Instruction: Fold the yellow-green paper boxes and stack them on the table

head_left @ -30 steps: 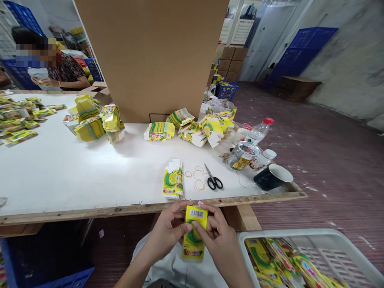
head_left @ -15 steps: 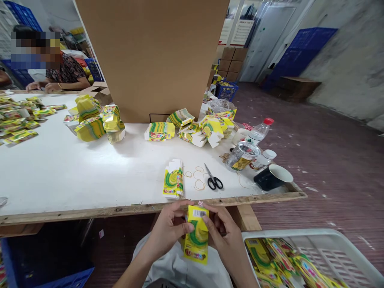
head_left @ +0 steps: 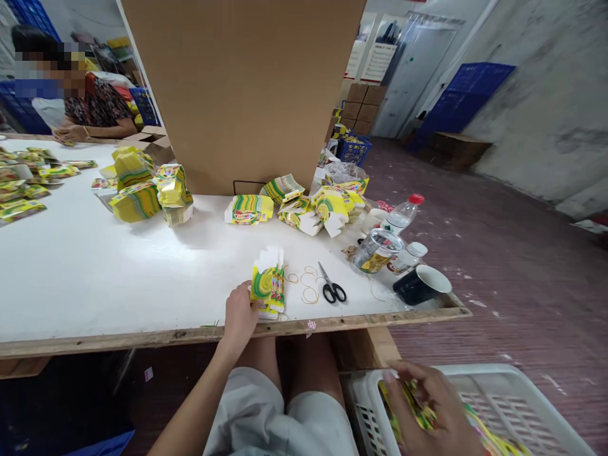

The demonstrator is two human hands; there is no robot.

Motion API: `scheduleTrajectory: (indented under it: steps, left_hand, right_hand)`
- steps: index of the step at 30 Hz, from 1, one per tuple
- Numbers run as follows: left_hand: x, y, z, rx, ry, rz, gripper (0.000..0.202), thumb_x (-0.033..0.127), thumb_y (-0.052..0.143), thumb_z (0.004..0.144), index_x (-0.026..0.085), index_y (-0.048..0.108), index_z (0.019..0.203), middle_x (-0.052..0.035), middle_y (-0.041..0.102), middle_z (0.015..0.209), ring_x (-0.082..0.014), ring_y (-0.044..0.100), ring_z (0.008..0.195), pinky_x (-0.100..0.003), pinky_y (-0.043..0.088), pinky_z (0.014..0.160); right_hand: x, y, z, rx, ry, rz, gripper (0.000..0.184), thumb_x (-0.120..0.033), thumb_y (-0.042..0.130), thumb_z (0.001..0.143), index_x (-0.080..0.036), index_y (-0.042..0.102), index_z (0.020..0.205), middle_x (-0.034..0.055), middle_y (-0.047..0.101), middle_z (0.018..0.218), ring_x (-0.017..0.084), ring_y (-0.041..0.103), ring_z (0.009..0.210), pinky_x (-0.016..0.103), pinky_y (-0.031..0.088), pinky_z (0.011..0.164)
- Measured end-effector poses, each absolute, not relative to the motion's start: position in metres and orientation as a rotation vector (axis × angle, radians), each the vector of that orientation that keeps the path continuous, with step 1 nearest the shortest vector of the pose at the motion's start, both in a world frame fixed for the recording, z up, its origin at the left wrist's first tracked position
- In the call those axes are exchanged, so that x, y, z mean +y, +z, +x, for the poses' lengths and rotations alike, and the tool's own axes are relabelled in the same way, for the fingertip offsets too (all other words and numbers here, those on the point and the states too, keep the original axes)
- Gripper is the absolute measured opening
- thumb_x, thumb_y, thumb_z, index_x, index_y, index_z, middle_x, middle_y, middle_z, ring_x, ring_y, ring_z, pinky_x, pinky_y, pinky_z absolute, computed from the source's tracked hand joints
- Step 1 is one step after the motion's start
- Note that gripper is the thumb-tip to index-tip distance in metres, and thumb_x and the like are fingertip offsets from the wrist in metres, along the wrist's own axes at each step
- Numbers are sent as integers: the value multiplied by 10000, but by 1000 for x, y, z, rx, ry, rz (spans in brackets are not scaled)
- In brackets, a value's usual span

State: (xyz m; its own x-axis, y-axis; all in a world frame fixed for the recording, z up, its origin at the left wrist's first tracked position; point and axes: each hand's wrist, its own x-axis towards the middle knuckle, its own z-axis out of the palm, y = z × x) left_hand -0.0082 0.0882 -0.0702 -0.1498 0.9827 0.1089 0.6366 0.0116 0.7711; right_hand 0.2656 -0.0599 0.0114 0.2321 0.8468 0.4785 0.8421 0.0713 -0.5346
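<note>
On the table near its front edge lies a small stack of flat yellow-and-green cartons (head_left: 264, 283). My left hand (head_left: 240, 313) is at the stack's left side, its fingers closed on a carton's edge; the fingertips are partly hidden. My right hand (head_left: 434, 405), a little blurred, is over the left end of a white plastic basket (head_left: 503, 375), thumb and fingers apart. Yellow packs (head_left: 506, 445) lie in the basket under and beside that hand. Right of the stack are several thin rubber bands (head_left: 310, 296) and black-handled scissors (head_left: 334, 292).
Bundles of cartons (head_left: 135, 201) stand farther back, before a tall cardboard sheet (head_left: 247, 95). A dark mug (head_left: 418, 286), a clear jar (head_left: 379, 251) and a red-capped bottle (head_left: 403, 214) crowd the right corner. Across the table sits another person (head_left: 102, 104), near loose packs (head_left: 23, 190).
Both hands held one yellow carton before my lap. They have parted: the left went up to the stack, the right moved down and right over the basket. The camera view shifted slightly.
</note>
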Motion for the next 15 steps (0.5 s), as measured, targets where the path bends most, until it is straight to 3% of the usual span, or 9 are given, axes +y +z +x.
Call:
scheduleTrajectory:
  steps: [4,8,12,15]
  left_hand:
    - [60,-48,-4,1744,1044,1690,230,220,490,891,139,625,1058,-93,674,857,-248,617,784,-381,476,778]
    - [17,-23,13,1333,1062,1777,206,275,495,925,192,675,979,-65,694,864,-194,617,766,-280,478,705]
    - [-5,-12,24,1051,1001,1585,213,316,555,915,195,729,942,-71,696,827,-190,598,739,-271,469,696]
    - [-5,-12,28,792,919,1223,335,456,619,871,191,735,1039,-93,728,946,-221,640,865,-316,490,822]
  right_hand:
    - [-38,-3,207,-1521,237,-1580,150,-332,580,918,-249,639,1028,78,688,997,248,615,879,355,485,732]
    - [-20,-10,174,-1649,330,-1416,424,-280,562,926,-262,511,1347,104,592,1343,287,546,1188,445,470,935]
    - [-20,-17,170,-1534,474,-1436,384,-294,579,921,-252,520,1298,115,637,1203,245,631,964,408,527,839]
    - [-27,-17,169,-1293,624,-1388,267,-306,594,915,-237,541,1168,84,648,1031,205,641,860,322,553,748]
